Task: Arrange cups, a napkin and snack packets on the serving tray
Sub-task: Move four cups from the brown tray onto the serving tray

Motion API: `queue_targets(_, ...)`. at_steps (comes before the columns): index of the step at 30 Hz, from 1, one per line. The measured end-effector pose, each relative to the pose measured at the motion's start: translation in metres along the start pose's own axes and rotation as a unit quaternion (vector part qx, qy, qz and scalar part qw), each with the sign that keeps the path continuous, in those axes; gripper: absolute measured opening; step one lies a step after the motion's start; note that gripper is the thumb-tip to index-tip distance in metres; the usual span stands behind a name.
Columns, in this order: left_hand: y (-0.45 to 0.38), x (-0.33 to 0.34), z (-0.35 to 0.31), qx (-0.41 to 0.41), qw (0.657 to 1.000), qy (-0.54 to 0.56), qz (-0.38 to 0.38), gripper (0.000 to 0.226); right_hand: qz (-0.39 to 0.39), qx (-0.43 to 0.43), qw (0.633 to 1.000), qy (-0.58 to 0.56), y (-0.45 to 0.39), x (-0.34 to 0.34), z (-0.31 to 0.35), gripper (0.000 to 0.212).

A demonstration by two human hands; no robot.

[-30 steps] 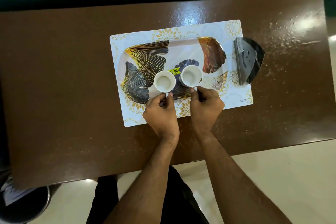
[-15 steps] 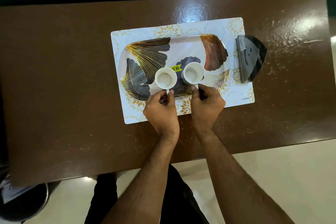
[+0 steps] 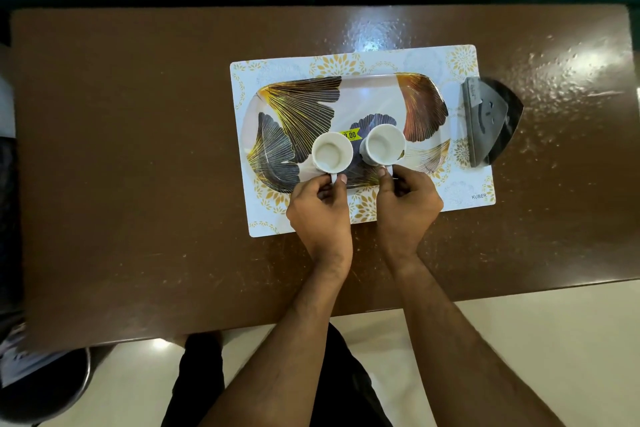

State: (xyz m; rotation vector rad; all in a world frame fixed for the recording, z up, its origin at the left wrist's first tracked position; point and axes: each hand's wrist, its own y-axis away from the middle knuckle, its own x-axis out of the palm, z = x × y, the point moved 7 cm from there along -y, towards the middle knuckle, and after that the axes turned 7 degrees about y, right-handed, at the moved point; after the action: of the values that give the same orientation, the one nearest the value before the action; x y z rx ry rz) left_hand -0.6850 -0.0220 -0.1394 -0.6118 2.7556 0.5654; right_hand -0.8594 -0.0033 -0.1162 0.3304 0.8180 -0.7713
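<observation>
Two empty white cups stand side by side on a serving tray printed with dark and gold leaves. My left hand pinches the handle of the left cup. My right hand pinches the handle of the right cup. Both handles point toward me over the tray's near rim. A yellow price sticker shows between the cups. No snack packets are in view.
The tray rests on a white placemat with gold flowers, on a brown table. A grey and black napkin holder lies at the placemat's right edge. A dark teal sofa runs behind the table.
Both cups have shifted slightly away from me, deeper onto the tray, with my hands still on their handles. The right cup sits a little farther back than the left.
</observation>
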Motion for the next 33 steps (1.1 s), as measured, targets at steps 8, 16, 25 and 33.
queue_targets(8, -0.006, -0.030, -0.011, 0.017, 1.000, 0.016, -0.009, 0.013, -0.095, -0.093, 0.991, 0.031, 0.018, -0.011, 0.038, 0.027)
queue_targets(16, -0.052, -0.114, -0.025, 0.070, 0.997, -0.004, -0.037, 0.024, -0.046, -0.233, 0.971, 0.000, 0.071, 0.037, 0.131, 0.021)
queue_targets(25, -0.134, -0.263, -0.036, 0.099, 0.988, -0.035, -0.112, 0.032, 0.085, -0.285, 0.953, -0.053, 0.164, 0.128, 0.246, 0.022)
queue_targets(33, -0.219, -0.415, -0.029, 0.126, 0.974, -0.030, -0.184, 0.025, 0.162, -0.344, 0.922, -0.075, 0.263, 0.221, 0.352, 0.025)
